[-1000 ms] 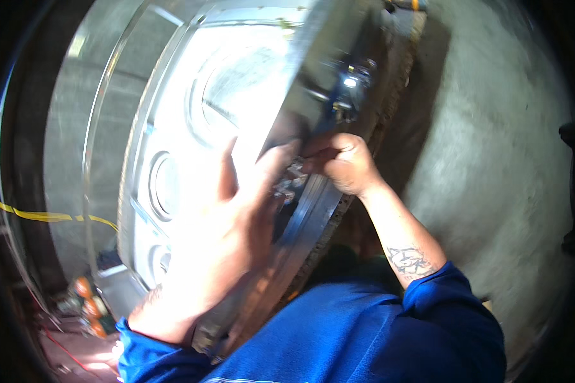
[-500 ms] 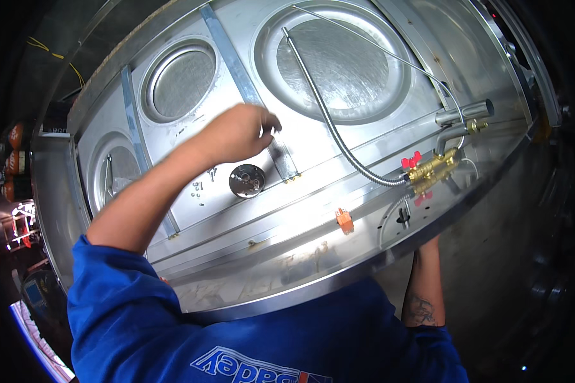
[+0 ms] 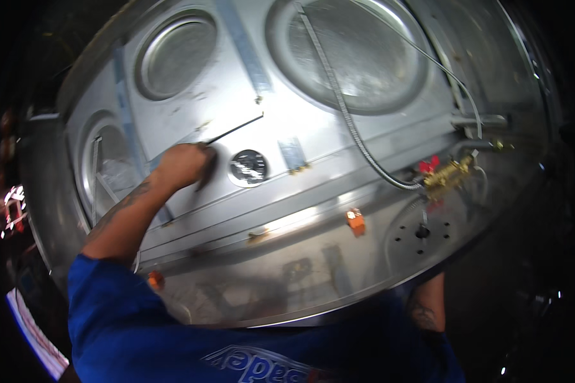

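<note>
Head view shows the person's left hand [image 3: 181, 165] closed around a thin dark straight rod with a short bent tip [image 3: 235, 129], which reaches up and to the right over a pale brushed-steel surface [image 3: 329, 147]; whether the tip touches the metal cannot be told. Just right of the hand, a round black-and-silver disc [image 3: 248, 168] lies on the surface, with a short grey-blue metal strip [image 3: 292, 155] beside it. Beyond the rod, a small round steel recess [image 3: 177, 59] and a large round steel recess [image 3: 358, 54] are sunk into the sheet. A corrugated silver metal hose [image 3: 343, 105] crosses the large recess and curves down to a brass valve fitting [image 3: 450, 179] with a red handle [image 3: 430, 165]. Nearer the person, a small orange block [image 3: 356, 222] sits at a shiny steel front panel [image 3: 287, 287]. The right forearm [image 3: 430, 303] comes up at the lower right, but the right hand is hidden below the panel's edge, so its grip cannot be told
</note>
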Demonstrator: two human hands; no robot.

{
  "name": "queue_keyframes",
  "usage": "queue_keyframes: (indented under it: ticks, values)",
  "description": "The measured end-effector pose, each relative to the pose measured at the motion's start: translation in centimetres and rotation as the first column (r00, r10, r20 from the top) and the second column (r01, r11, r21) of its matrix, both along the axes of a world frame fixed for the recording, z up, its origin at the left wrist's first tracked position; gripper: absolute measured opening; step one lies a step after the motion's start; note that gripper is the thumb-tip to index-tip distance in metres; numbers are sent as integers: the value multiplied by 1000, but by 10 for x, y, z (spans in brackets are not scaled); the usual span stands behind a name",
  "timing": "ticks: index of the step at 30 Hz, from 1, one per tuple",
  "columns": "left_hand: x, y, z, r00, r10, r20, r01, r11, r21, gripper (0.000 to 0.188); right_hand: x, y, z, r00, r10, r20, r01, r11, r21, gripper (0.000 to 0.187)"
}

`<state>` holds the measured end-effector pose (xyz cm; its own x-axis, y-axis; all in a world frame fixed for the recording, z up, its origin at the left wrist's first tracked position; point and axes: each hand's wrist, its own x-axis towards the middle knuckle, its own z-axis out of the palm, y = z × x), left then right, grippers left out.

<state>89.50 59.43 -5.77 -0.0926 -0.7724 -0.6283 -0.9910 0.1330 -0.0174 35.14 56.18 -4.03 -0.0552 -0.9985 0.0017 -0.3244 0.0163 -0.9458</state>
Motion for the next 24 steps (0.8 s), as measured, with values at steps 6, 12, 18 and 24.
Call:
queue_keyframes:
  ticks: [6, 12, 18, 24]
  values:
    - [-2, -5, -1, 991, -83, -105, 66, 985, -160, 20, 0, 1, -9, 1000, 18, 12, -17, 999, -51, 34]
    - [-51, -44, 55, 897, -29, -442, -89, 966, -244, 12, 0, 1, -10, 1000, 12, 2, -12, 999, -46, 34]
    - [-192, -109, 79, 212, -76, -974, -89, 991, -96, 10, -9, 18, -11, 999, 6, -39, -6, 1000, -18, 34]
    - [-150, -145, 54, 680, -4, -733, 7, 1000, 1, 16, -22, 33, -7, 996, -40, -75, 43, 999, 34, 34]
